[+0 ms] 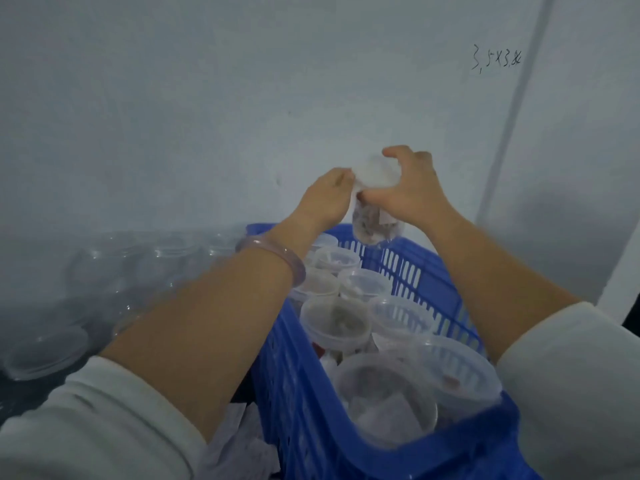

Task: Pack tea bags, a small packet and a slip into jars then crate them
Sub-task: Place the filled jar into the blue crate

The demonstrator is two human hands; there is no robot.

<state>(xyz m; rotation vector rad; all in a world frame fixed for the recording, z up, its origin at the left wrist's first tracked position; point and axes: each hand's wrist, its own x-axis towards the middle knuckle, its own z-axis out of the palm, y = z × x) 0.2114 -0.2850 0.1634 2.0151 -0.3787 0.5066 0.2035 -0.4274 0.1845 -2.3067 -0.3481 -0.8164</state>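
I hold a clear jar [375, 228] filled with tea bags above the far end of the blue crate [301, 393]. My right hand [412, 188] grips its white lid [375, 173] from above, thumb and fingers curled round the rim. My left hand [327, 197] holds the jar's left side just under the lid. Inside the crate stand several capped jars [334, 323], packed in rows.
Several clear jars without lids [162, 261] and loose clear lids [45, 351] sit on the dark surface left of the crate. Crumpled white paper [235, 441] lies by the crate's near left corner. A pale wall stands close behind.
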